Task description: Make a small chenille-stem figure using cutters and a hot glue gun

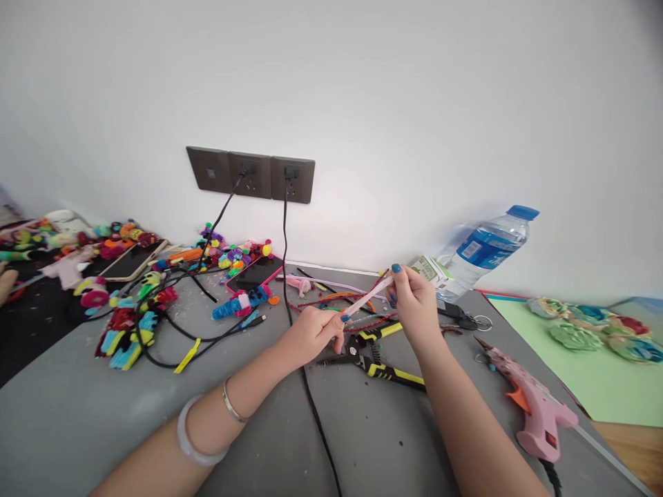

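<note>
A pale pink pipe cleaner stretches between my two hands above the grey table. My left hand pinches its lower left end between thumb and finger. At the upper right end, my right hand holds it with closed fingers. Below and between the hands lie open pliers with black and yellow handles. Behind them are several loose pipe cleaners in red, orange and pink, partly hidden by my hands.
Colourful pipe-cleaner figures, phones and black cables crowd the left. To the right are a tilted water bottle, a pink glue gun and green paper with fabric pieces. Another person's hand shows at far left.
</note>
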The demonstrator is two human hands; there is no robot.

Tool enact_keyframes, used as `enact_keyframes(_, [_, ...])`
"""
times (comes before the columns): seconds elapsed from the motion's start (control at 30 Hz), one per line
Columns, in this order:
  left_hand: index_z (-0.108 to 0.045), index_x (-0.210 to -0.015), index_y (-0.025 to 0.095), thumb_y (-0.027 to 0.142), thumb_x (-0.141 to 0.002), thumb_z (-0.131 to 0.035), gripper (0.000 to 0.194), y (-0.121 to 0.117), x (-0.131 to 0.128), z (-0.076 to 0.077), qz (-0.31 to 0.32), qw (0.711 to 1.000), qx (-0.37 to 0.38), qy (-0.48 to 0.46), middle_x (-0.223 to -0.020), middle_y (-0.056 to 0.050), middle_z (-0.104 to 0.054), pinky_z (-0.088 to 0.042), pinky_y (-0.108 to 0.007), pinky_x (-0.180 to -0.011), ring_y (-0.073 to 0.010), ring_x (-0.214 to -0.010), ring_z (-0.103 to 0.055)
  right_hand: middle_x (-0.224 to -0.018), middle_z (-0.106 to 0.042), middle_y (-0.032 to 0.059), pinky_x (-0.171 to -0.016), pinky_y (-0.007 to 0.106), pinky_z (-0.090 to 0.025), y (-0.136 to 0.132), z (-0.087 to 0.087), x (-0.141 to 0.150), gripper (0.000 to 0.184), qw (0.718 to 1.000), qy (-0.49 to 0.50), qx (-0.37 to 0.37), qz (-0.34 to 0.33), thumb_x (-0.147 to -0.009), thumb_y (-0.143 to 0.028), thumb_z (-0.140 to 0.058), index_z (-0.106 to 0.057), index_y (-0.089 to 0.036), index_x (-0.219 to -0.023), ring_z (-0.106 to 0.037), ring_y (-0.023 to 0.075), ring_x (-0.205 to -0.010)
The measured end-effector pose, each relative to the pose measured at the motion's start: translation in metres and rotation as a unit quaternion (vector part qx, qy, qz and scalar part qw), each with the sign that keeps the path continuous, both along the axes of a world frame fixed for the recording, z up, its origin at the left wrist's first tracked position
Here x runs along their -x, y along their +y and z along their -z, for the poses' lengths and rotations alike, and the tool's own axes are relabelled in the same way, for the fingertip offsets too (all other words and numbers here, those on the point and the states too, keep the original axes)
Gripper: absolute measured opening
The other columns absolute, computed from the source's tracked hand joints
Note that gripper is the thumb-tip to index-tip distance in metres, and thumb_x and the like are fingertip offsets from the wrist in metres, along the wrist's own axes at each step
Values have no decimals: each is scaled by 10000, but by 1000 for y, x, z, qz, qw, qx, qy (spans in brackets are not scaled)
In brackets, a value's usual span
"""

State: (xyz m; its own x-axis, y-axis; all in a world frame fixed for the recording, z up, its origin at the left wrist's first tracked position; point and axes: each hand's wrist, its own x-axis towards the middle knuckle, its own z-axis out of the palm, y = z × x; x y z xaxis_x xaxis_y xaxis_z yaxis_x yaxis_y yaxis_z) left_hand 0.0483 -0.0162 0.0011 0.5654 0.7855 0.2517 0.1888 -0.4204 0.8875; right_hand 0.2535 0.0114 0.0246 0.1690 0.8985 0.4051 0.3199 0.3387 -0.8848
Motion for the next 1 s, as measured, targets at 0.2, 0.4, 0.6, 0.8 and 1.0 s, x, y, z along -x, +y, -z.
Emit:
enact_keyframes(0.2, [-462, -568, 191, 467, -954, -377, 482, 0, -5, 0, -24, 993, 74, -88, -578, -53, -669, -409, -264, -624, -134, -534, -516, -492, -370, -42, -483, 268, -279, -2, -5, -1, 518, 1000, -11, 5, -4, -913, -603, -474, -442, -209, -578, -328, 107, -466])
enact_keyframes(0.4, [-445, -573, 186, 557, -845, -551, 471, 14, -5, 6, -179, 919, 184, -300, -605, -40, -621, -345, -235, -523, -113, -544, -458, -481, -428, -28, -509, 260, -306, -4, -13, -4, 539, 990, -52, 46, -127, -869, -609, -537, -458, -198, -530, -356, 100, -477])
enact_keyframes(0.6, [-501, -633, 165, 501, -684, -755, 425, 27, -2, 8, -264, 827, 241, -434, -621, 18, -537, -377, -199, -519, -79, -563, -475, -553, -531, -20, -478, 233, -302, -10, -13, 6, 389, 916, -92, 226, -319, -820, -545, -622, -626, -162, -750, -431, 101, -500])
enact_keyframes(0.8, [-530, -738, 159, 379, -649, -830, 382, 18, -9, 4, -168, 849, 291, -407, -683, 32, -570, -438, -174, -523, -61, -572, -522, -560, -628, -1, -483, 225, -282, -14, -11, 17, 339, 889, -76, 259, -369, -861, -489, -589, -601, -153, -817, -411, 86, -478])
enact_keyframes(1.0, [-627, -852, 136, 335, -687, -821, 324, 12, -9, 1, -105, 858, 307, -398, -761, -10, -645, -547, -220, -647, -94, -658, -624, -580, -636, -7, -498, 227, -332, -13, -12, 20, 384, 901, -29, 240, -359, -868, -551, -561, -569, -166, -866, -459, 94, -481])
